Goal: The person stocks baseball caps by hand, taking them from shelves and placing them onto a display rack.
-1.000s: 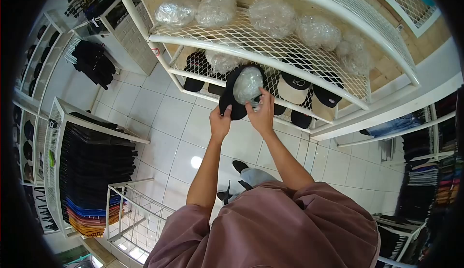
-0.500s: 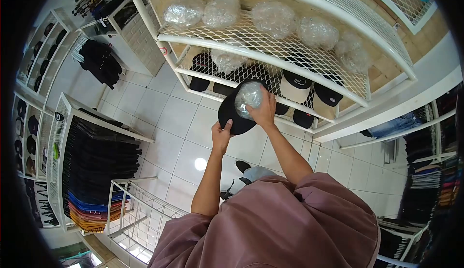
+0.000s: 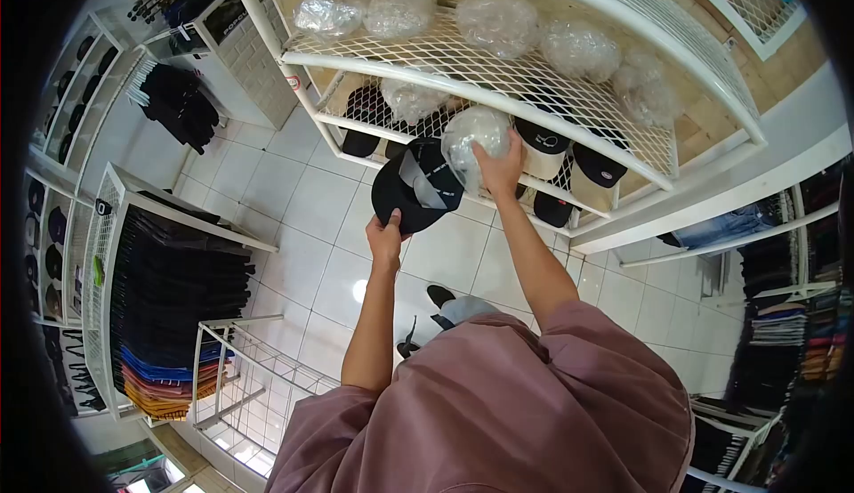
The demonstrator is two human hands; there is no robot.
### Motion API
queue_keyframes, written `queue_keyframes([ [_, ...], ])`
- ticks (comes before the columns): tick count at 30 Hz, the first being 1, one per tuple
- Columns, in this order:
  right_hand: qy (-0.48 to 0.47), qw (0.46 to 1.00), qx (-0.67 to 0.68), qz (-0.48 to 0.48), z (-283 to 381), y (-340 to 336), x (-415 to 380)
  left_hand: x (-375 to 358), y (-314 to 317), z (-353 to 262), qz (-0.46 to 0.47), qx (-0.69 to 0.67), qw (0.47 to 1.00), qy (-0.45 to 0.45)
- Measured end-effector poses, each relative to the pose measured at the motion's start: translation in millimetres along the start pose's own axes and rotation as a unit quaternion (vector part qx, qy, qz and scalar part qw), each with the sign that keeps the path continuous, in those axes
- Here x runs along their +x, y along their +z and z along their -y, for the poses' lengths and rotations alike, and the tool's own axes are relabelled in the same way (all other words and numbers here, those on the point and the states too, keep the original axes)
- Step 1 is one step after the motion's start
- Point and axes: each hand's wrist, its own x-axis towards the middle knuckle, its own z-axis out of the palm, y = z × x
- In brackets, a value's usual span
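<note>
A black cap (image 3: 392, 196) is tilted with its hollow inside showing, and my left hand (image 3: 386, 239) pinches it at the brim. Just right of it, my right hand (image 3: 501, 165) grips a round ball of crumpled clear plastic (image 3: 473, 141), thumb across its front. The ball overlaps the cap's right edge in this view. Behind both hands stands a white mesh shelf rack (image 3: 480, 84). On its lower shelf sit a black-and-cream cap (image 3: 541, 150), a black cap with a small badge (image 3: 600, 165) and another plastic ball (image 3: 414, 99).
Several clear plastic balls (image 3: 496, 23) line the upper shelf. To the left is a rail of dark clothes (image 3: 182, 279), with a white wire frame (image 3: 258, 359) below it. White floor tiles (image 3: 307, 199) lie underneath. Clothes racks (image 3: 778, 333) stand at the right.
My right hand has drawn the plastic ball out of the cap, moving it right and up. My left hand has shifted the cap a little left, and its inside now shows.
</note>
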Motion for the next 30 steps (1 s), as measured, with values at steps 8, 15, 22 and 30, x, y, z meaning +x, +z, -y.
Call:
queue_keyframes([
  [8, -0.076, 0.97, -0.224, 0.045, -16.9, 43.1, 48.2, -4.7, 0.3, 9.1, -0.021, 0.008, 1.0, -0.012],
  [15, -0.146, 0.938, -0.29, 0.12, -23.6, 48.9, 38.1, -7.9, -6.7, 9.0, -0.027, -0.004, 1.0, -0.016],
  [22, -0.156, 0.952, -0.044, 0.261, 5.8, 43.2, -52.5, -23.8, -31.2, 7.2, -0.021, -0.059, 0.998, 0.006],
  [30, -0.097, 0.826, 0.055, 0.553, 59.3, 76.8, -163.8, -47.9, -67.2, 3.2, -0.055, -0.047, 0.994, 0.079],
])
